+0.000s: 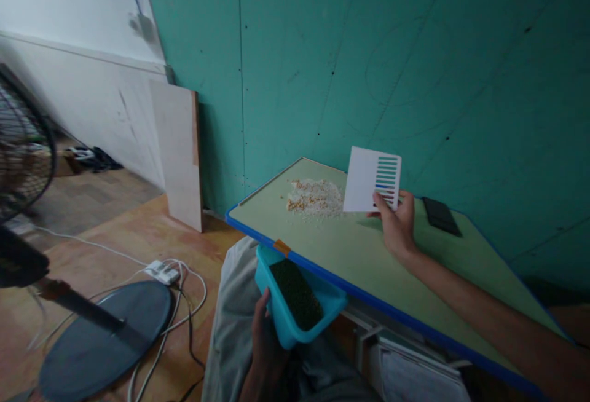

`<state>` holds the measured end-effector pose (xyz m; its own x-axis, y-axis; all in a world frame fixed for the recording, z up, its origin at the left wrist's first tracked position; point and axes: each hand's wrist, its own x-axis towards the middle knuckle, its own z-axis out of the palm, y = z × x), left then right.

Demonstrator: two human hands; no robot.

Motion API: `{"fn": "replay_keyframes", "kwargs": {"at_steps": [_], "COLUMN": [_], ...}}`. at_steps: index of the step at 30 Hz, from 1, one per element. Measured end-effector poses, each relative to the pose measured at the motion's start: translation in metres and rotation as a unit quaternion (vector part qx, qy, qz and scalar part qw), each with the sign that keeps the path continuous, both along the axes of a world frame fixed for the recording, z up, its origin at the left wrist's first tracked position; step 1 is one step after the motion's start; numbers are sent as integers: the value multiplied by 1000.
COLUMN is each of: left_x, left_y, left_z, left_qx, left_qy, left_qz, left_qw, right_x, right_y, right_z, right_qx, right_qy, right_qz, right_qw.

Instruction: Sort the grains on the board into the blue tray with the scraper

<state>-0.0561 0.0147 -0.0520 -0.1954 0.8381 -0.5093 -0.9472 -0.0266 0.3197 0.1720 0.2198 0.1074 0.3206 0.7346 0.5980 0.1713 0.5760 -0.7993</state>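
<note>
My left hand [266, 334] is wrapped around the near left side of a turquoise plastic tub [288, 335], tilted just below the table's front edge. Inside the tub lies a layer of dark green grains [297, 294], too small to name. Above the table, my right hand [399, 224] grips a flat white card with a row of slots [362, 181] by its lower right edge, thumb on the front. Left of the card, a loose heap of whitish grains [325, 196] mixed with yellow-orange kernels is spread on the tabletop.
The pale green table [369, 260] has a blue rim and an orange clip [281, 247] at its front edge. A dark flat object [441, 216] lies at the back right. On the left floor stand a fan base [108, 340], cables and a power strip [161, 271].
</note>
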Motion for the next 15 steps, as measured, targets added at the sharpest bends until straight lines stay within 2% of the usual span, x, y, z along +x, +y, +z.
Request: {"fn": "replay_keyframes", "kwargs": {"at_steps": [2,4,7,11,15], "left_x": [1,3,5,6,9], "left_y": [1,1,-1,-1,-3], "left_z": [5,14,25,22,21], "left_qx": [-12,8,17,-8,-8], "left_qy": [-7,-29,-25,-11,-2], "left_qz": [-19,-36,-24,-17,30], "left_qw": [1000,999,999,1000,1000], "right_x": [7,14,28,51,67], "right_y": [8,15,26,41,51], "right_z": [-1,0,2,-1,-9], "right_qx": [-8,-8,10,-6,-55], "right_qy": [29,34,26,39,64], "right_qz": [-21,-37,-57,-92,-134], "right_qw": [999,999,998,995,987]}}
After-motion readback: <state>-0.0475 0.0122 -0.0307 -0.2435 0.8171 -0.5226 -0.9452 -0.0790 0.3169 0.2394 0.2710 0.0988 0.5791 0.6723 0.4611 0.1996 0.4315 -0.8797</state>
